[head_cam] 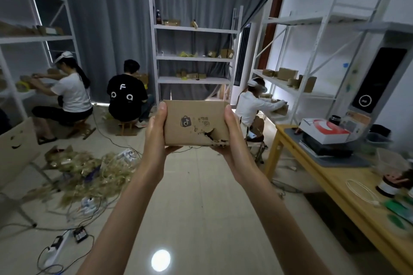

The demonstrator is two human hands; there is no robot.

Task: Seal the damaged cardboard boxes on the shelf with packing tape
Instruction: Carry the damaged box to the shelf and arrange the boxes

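Both hands are up at arm's length, and between them sits the cardboard box [196, 123], held in mid-air over the floor, nowhere near a shelf right now. The left hand [156, 131] clamps the box's left end, thumb lying up along that side face, fingers tucked out of sight underneath. The right hand [231, 134] mirrors it on the right end, thumb up the side, palm cupping the bottom corner. So the hands are neither spread free nor pinching: each is wrapped on one end of the box, pressing inward.

Here's what matters: the box's long axis runs left to right across the view, and its broad printed face looks back at the wearer. The tear [211, 135] is low on that face, toward the right end, ragged and dark, running close to the bottom edge. That puts the damage just beside the right hand and well apart from the left.

No tape roll is in either hand. My read is that sealing hasn't started on this one; the likely need is to set the box down or shift it into the left hand alone. The nearest flat spot is the wooden tabletop [330, 176] to the right; the far shelf [194, 80] stands straight ahead beyond the box.
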